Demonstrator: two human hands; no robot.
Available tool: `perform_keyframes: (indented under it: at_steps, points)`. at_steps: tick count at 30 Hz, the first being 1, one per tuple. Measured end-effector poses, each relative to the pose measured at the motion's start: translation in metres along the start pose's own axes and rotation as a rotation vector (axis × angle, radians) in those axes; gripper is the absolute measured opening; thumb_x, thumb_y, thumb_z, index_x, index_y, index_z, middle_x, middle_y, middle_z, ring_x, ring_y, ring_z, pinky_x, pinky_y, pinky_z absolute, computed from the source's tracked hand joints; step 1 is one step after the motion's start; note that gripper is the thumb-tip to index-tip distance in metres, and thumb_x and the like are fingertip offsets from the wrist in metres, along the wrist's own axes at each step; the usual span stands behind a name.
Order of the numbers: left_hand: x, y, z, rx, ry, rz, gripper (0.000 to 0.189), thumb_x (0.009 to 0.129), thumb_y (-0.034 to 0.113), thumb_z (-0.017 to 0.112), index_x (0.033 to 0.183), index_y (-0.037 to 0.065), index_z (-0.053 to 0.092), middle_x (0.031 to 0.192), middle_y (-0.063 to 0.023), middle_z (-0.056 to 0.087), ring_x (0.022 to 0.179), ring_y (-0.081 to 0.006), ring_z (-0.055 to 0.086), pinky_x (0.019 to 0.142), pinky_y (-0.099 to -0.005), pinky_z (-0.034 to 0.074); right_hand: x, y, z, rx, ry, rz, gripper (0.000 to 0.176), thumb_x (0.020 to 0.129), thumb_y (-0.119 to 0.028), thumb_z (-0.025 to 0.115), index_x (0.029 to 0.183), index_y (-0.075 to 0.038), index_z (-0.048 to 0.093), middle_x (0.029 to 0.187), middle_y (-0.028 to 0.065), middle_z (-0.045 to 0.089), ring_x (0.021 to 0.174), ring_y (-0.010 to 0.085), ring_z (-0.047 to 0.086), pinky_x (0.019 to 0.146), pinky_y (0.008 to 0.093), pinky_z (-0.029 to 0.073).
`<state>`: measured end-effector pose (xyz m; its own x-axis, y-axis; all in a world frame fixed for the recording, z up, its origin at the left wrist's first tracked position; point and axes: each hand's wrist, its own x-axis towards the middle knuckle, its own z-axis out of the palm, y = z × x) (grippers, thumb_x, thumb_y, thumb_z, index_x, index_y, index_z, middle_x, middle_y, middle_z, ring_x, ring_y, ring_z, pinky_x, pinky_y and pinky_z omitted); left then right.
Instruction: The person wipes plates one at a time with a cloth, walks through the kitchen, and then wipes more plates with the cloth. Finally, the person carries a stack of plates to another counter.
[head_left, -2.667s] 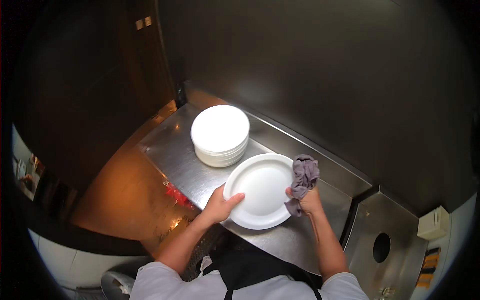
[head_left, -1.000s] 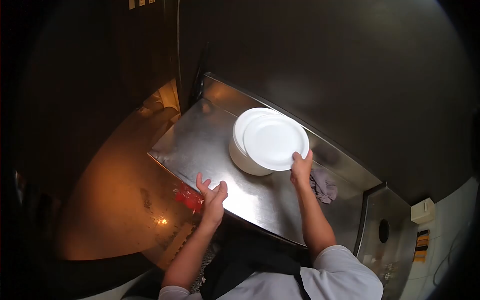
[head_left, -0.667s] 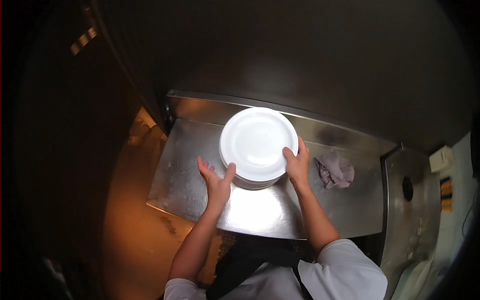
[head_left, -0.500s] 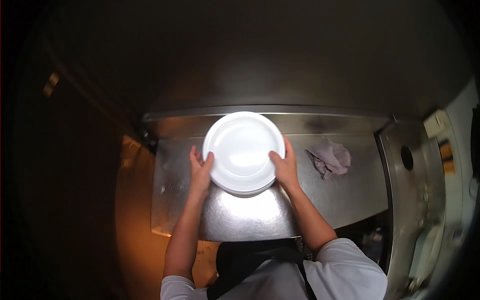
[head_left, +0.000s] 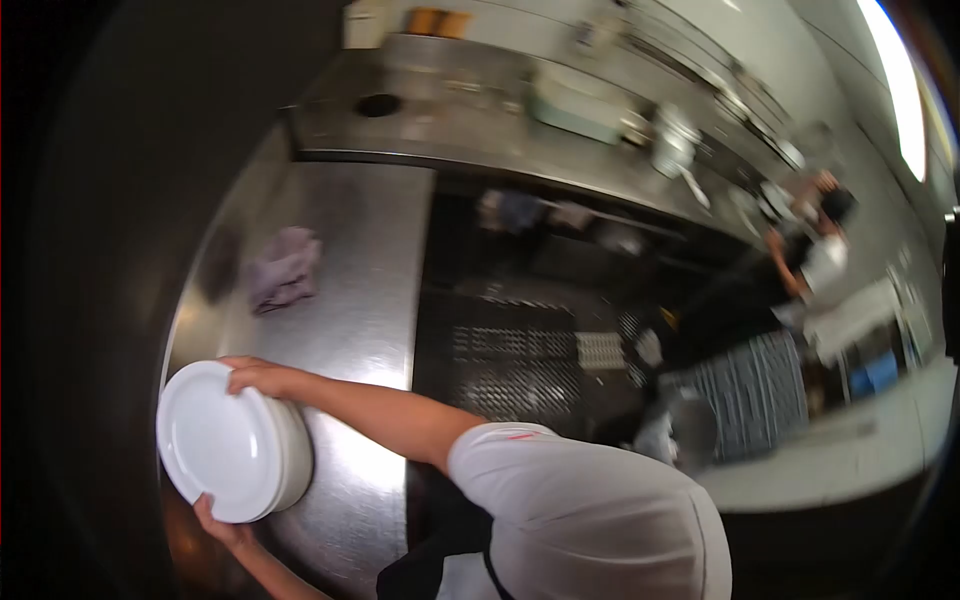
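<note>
A stack of white plates (head_left: 222,440) is between my two hands over the steel counter (head_left: 350,260). My right hand (head_left: 258,377) grips the stack's rim on the side towards the cloth, thumb on top and fingers round the edge. At the opposite side, my left hand (head_left: 218,520) holds the rim with its thumb over the top plate; its other fingers are mostly hidden. On the counter beyond my right hand lies a crumpled mauve cloth (head_left: 286,270).
Another steel worktop (head_left: 450,125) with a round hole (head_left: 378,105) adjoins the counter. A pale green container (head_left: 580,105) stands on it. Perforated mats (head_left: 515,365) cover the floor. Farther right, a person (head_left: 815,250) works at the worktop beside a grey ribbed rack (head_left: 740,400).
My view has swung to the right, bringing the second worktop, floor and other person into sight. Both hands still hold the plate stack, now at the lower left of the view.
</note>
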<state>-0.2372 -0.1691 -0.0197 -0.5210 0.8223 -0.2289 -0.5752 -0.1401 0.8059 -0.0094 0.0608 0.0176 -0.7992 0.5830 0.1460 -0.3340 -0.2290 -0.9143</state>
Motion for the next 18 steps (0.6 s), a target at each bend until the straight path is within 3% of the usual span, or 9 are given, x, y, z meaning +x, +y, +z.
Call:
perform_keyframes:
  at_steps: [6,9,14,17,18]
  points:
    - [0.022,0.002,-0.025,0.098,-0.101,-0.009,0.058,0.090,0.035,0.052,0.134,-0.002,0.048,0.128,-0.0153,0.056,0.116,-0.0298,0.056,0.100,-0.0423,0.045,-0.034,0.021,0.020,0.001,0.177,-0.022,0.069,0.071,-0.015,0.055,0.139,-0.006,0.051,0.118,0.0115,0.061,0.108,0.0200,0.056,0.096,0.0327,0.045]
    - [0.019,0.012,-0.035,0.111,-0.137,-0.140,0.056,0.091,0.037,0.052,0.131,-0.002,0.050,0.126,-0.0152,0.058,0.115,-0.0292,0.057,0.099,-0.0412,0.045,-0.084,0.005,0.058,-0.021,0.308,-0.041,0.071,0.071,-0.016,0.055,0.141,-0.006,0.048,0.117,0.0116,0.061,0.107,0.0202,0.056,0.095,0.0316,0.046]
    - [0.008,0.023,-0.038,0.113,-0.195,-0.263,0.065,0.090,0.041,0.052,0.138,-0.003,0.044,0.130,-0.0177,0.056,0.119,-0.0316,0.056,0.102,-0.0423,0.044,-0.117,0.009,0.075,0.004,0.371,-0.119,0.075,0.069,-0.014,0.057,0.142,-0.003,0.045,0.120,0.0118,0.060,0.112,0.0211,0.055,0.099,0.0315,0.043]
    - [-0.004,0.019,-0.043,0.086,-0.221,-0.241,0.070,0.088,0.042,0.052,0.141,-0.004,0.041,0.133,-0.0192,0.054,0.122,-0.0336,0.054,0.103,-0.0437,0.044,-0.134,0.005,0.088,0.030,0.385,-0.153,0.081,0.068,-0.014,0.057,0.146,-0.002,0.039,0.128,0.0129,0.056,0.118,0.0220,0.052,0.103,0.0325,0.041]
    - [-0.035,0.011,-0.069,0.051,-0.206,-0.246,0.062,0.091,0.039,0.048,0.138,-0.002,0.045,0.133,-0.0177,0.055,0.120,-0.0333,0.055,0.105,-0.0438,0.043,-0.161,0.022,0.112,0.031,0.361,-0.166,0.082,0.068,-0.014,0.057,0.147,-0.002,0.038,0.130,0.0134,0.055,0.119,0.0219,0.052,0.104,0.0324,0.041]
